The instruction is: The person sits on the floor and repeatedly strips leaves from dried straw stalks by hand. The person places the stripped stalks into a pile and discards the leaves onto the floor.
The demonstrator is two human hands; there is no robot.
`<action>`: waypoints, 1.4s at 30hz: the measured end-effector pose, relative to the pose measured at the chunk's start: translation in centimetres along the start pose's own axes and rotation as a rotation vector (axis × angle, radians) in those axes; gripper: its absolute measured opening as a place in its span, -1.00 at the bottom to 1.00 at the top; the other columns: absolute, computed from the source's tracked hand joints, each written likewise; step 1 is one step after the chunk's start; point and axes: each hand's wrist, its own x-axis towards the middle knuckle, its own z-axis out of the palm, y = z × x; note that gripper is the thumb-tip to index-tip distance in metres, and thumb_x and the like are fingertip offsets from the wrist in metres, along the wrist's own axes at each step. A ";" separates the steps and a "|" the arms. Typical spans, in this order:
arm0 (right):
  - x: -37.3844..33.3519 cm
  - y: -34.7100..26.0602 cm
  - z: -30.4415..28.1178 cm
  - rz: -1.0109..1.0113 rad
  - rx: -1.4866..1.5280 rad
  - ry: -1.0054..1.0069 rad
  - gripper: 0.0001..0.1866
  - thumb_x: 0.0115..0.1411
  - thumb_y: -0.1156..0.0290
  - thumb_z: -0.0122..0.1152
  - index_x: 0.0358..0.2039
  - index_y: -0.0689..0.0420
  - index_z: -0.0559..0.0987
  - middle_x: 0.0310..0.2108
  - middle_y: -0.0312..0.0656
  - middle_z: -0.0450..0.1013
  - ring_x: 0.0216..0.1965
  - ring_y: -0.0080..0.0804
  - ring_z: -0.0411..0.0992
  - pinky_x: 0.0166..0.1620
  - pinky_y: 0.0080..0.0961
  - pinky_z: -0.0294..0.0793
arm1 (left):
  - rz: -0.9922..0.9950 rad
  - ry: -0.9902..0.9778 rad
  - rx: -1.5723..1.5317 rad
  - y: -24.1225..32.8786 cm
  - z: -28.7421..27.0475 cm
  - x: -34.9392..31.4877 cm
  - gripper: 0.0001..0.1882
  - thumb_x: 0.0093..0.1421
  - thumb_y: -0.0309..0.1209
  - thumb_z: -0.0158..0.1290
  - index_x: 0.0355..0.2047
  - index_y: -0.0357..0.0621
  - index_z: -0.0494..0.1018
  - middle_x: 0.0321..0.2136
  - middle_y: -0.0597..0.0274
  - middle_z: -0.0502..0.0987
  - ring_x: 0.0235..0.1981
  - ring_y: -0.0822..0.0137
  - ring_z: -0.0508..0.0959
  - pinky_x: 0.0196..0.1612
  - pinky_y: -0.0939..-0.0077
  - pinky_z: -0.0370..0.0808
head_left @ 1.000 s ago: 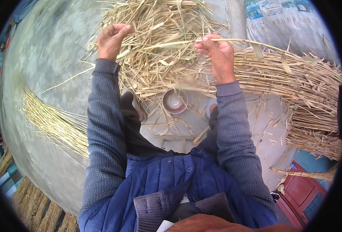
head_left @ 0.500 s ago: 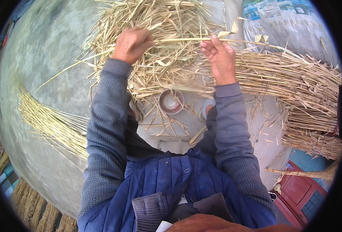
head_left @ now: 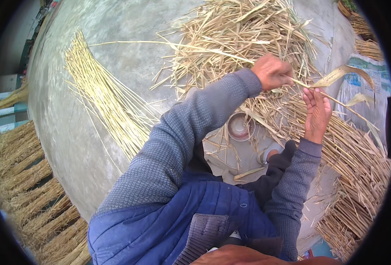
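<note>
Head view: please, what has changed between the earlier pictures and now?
The left hand, apart from the stalk at first, has closed on it and come rightward, near the right hand. The view has turned, so the bowl and the pale bundle appear shifted rightward. The right hand stays at the stalk; bowl and bundle remain on the floor.

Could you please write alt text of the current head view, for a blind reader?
The left hand grips a thin, leafy stalk and the right hand touches it, near a heap of dry straw. A bowl stands on the floor; yellowish stalks fan out at left, a thicker stalk pile lies at right.
</note>
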 end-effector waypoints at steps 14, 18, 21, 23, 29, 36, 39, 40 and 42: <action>-0.6 0.7 1.1 -0.040 0.028 0.007 -0.77 0.34 0.44 0.18 -0.09 0.30 0.44 -0.21 0.02 0.55 -0.26 -0.29 0.62 -0.21 -0.55 0.66 | -0.385 0.126 -0.582 1.2 -1.6 1.3 -0.87 0.16 -0.39 0.30 -0.38 -0.17 0.60 -0.43 0.20 0.68 -0.43 0.44 0.66 -0.37 0.49 0.63; -0.8 0.9 0.6 -0.021 -0.016 -0.004 -0.72 0.32 0.43 0.22 -0.07 0.32 0.41 -0.24 0.01 0.55 -0.27 -0.28 0.63 -0.24 -0.55 0.66 | -0.426 0.558 -0.700 -1.7 -7.5 2.1 -0.83 0.24 -0.35 0.25 -0.31 -0.20 0.56 -0.41 0.22 0.66 -0.34 0.44 0.64 -0.08 0.56 0.55; -1.0 0.6 0.2 0.008 0.044 0.015 -0.68 0.31 0.42 0.24 -0.07 0.34 0.40 -0.25 0.00 0.54 -0.27 -0.28 0.63 -0.24 -0.54 0.66 | -0.477 0.323 -0.243 -4.3 -8.6 1.1 -0.81 0.17 -0.28 0.29 -0.29 -0.06 0.56 -0.39 0.31 0.68 -0.29 0.40 0.63 0.02 0.34 0.45; -0.9 0.3 0.3 -0.014 0.051 0.010 -0.66 0.30 0.40 0.26 -0.07 0.36 0.40 -0.27 -0.02 0.55 -0.30 -0.29 0.63 -0.27 -0.55 0.67 | -0.331 0.113 0.769 -4.9 -8.2 0.4 -0.76 0.15 -0.22 0.29 -0.24 -0.03 0.58 -0.35 0.29 0.68 -0.21 0.29 0.59 -0.05 0.26 0.38; -0.6 0.2 1.6 -0.069 0.074 0.002 -0.65 0.30 0.36 0.29 -0.10 0.35 0.42 -0.32 -0.03 0.56 -0.34 -0.31 0.63 -0.32 -0.56 0.66 | 0.041 0.037 0.124 -0.3 -2.7 1.4 -0.71 0.11 -0.17 0.31 -0.30 -0.12 0.64 -0.33 0.18 0.67 -0.23 0.19 0.62 -0.15 0.26 0.49; -0.4 -0.8 0.0 -0.076 0.054 0.101 -0.65 0.31 0.27 0.28 -0.16 0.32 0.44 -0.32 -0.04 0.57 -0.33 -0.35 0.62 -0.29 -0.57 0.64 | -0.048 -0.159 0.089 0.8 -2.6 1.8 -0.78 0.12 -0.28 0.30 -0.43 -0.18 0.59 -0.49 0.18 0.63 -0.46 0.22 0.60 -0.34 0.31 0.51; -0.1 -1.9 -1.7 -0.013 -0.008 0.119 -0.65 0.32 0.22 0.26 -0.20 0.29 0.45 -0.31 -0.04 0.58 -0.33 -0.36 0.62 -0.30 -0.57 0.64 | -0.101 -0.193 0.007 -0.3 -4.3 0.8 -0.78 0.11 -0.31 0.31 -0.43 -0.21 0.58 -0.49 0.17 0.62 -0.45 0.26 0.60 -0.32 0.33 0.51; 0.0 -2.0 -1.9 -0.012 -0.030 0.106 -0.64 0.33 0.19 0.25 -0.24 0.27 0.45 -0.31 -0.04 0.58 -0.34 -0.36 0.62 -0.31 -0.59 0.63 | -0.138 -0.231 0.004 -0.7 -4.6 0.6 -0.79 0.10 -0.34 0.32 -0.40 -0.21 0.57 -0.50 0.17 0.61 -0.44 0.29 0.60 -0.31 0.36 0.51; 0.1 -2.2 -2.3 -0.013 -0.048 0.132 -0.66 0.35 0.21 0.23 -0.23 0.28 0.45 -0.32 -0.03 0.58 -0.34 -0.36 0.62 -0.31 -0.60 0.63 | -0.221 -0.304 0.028 -1.3 -5.1 0.2 -0.77 0.10 -0.33 0.33 -0.40 -0.21 0.57 -0.50 0.19 0.61 -0.44 0.32 0.59 -0.31 0.37 0.51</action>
